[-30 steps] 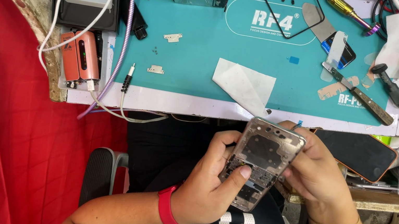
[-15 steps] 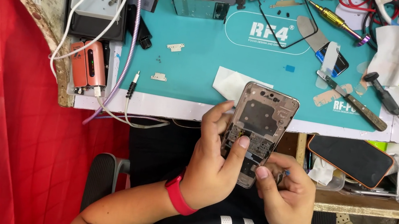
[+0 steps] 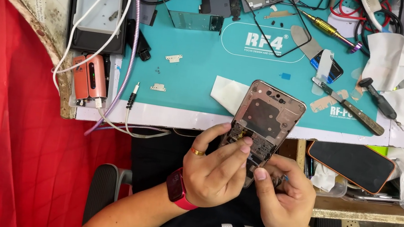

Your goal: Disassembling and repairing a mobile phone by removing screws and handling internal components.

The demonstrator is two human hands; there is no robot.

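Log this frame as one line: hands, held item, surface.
left hand: grips opened pink phone frame | right hand: at frame's lower end, pinching a small tool | frame: tilted over edge of teal work mat

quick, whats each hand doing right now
Left hand: closed around the lower end of the opened phone frame, thumb on its inside.
Right hand: fingers curled at the frame's bottom edge; whether it pinches anything cannot be told.

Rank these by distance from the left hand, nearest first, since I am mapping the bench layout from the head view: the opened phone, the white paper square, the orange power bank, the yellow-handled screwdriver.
1. Opened phone: held in the left hand.
2. White paper square: on the teal mat, just above the hand.
3. Orange power bank: at the bench's left edge.
4. Yellow-handled screwdriver: far top right of the mat.
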